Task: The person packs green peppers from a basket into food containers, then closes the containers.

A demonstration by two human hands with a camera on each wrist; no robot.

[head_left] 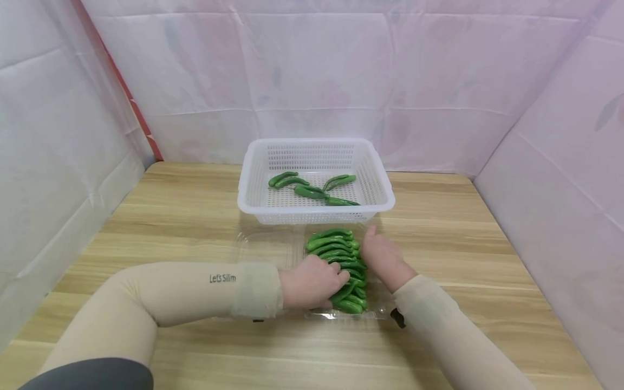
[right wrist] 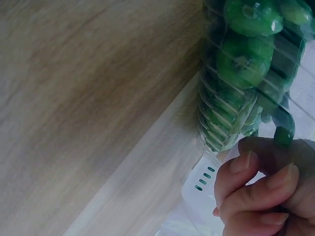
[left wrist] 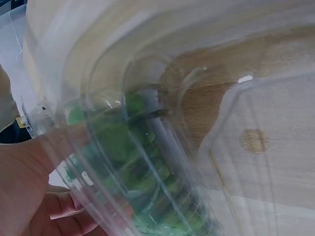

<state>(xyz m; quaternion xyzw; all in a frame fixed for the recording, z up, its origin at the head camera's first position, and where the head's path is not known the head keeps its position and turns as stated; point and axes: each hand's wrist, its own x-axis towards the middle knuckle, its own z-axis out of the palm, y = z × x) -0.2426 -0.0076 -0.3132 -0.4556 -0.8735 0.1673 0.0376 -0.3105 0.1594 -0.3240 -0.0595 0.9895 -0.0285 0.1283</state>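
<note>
Many green chili peppers (head_left: 336, 246) lie side by side in the right half of a clear plastic clamshell box (head_left: 377, 311). My left hand (head_left: 312, 281) reaches over from the left and grips a pepper near the front of the row with bent fingers. Along the row's right side is my right hand (head_left: 382, 254); in the right wrist view its fingers (right wrist: 256, 191) are curled, and a thin pepper tip (right wrist: 284, 135) meets it. Whether it pinches that pepper is hidden. The left wrist view looks through clear plastic, blurring the peppers (left wrist: 118, 142) near the left hand.
Behind the box stands a white perforated basket (head_left: 317, 218) with several loose peppers (head_left: 312, 192) in it. The box's transparent lid half (head_left: 268, 244) lies unfolded to the left. Floral-patterned sheets (head_left: 317, 70) enclose the wooden table (head_left: 439, 216) at the back and sides.
</note>
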